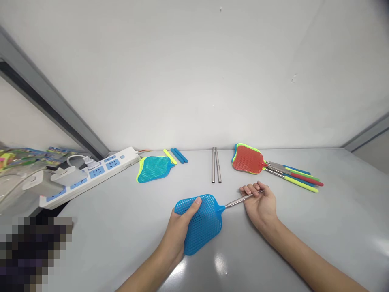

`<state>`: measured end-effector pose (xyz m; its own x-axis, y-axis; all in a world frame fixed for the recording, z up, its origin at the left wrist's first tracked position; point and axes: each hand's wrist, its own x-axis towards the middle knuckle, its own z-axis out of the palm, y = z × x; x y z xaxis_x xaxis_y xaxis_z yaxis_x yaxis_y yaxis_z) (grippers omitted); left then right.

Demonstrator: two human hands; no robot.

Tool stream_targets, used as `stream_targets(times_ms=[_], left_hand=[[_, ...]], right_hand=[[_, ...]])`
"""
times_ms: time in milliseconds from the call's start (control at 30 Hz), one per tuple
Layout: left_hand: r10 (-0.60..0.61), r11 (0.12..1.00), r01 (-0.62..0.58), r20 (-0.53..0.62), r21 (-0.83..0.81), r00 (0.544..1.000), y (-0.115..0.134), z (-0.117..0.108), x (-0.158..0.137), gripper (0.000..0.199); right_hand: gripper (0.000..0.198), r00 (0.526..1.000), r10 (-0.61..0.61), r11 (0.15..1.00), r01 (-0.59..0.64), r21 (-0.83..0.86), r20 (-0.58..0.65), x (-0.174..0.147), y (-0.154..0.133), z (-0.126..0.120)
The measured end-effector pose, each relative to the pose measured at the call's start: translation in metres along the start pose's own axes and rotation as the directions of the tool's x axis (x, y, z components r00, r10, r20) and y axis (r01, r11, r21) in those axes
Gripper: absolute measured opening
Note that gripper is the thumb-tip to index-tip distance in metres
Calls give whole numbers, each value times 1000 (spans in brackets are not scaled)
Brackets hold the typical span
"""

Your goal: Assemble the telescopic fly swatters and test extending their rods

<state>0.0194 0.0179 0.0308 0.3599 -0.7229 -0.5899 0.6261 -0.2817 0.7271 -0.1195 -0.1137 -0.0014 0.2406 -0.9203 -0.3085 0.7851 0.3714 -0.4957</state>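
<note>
A blue fly swatter head is gripped along its left edge by my left hand, thumb on top of the mesh. From its neck a metal telescopic rod runs to the right, and the fingers of my right hand are curled round that rod, palm turned up. No coloured sleeve shows on this rod; its far end is partly hidden by my right hand. Beyond my hands, two loose metal rods lie side by side on the grey table.
At the back right lies a stack of fly swatters with a red one on top. Back left are loose swatter heads, a yellow grip sleeve and blue grip sleeves. A power strip with plugged-in chargers runs along the left edge.
</note>
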Motion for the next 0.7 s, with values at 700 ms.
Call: stream_targets(times_ms=[700], left_hand=[[-48, 999, 49, 68, -18, 997, 5, -2, 1, 33]], right_hand=[[23, 998, 41, 998, -38, -49, 53, 3, -4, -2]])
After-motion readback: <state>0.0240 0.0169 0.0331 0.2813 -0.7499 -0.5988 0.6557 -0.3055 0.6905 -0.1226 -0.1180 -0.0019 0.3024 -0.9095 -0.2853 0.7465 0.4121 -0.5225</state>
